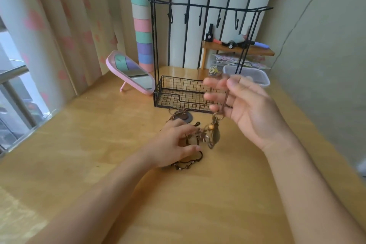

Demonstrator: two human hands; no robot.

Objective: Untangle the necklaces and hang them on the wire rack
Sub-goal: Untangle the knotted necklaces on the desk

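Lower centre, the left hand (174, 144) pinches the tangle (198, 136) against the table (99, 125) as an anchor. The right hand (247, 109), centre right, thumb-pinches a cord (226, 99) raised, likely to draw it free.

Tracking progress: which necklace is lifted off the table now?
The brown cord necklace with the bronze-coloured pendant, hanging from the grip of the right hand. The dark beaded cord necklace and the round grey pendant necklace lie on the wooden table.
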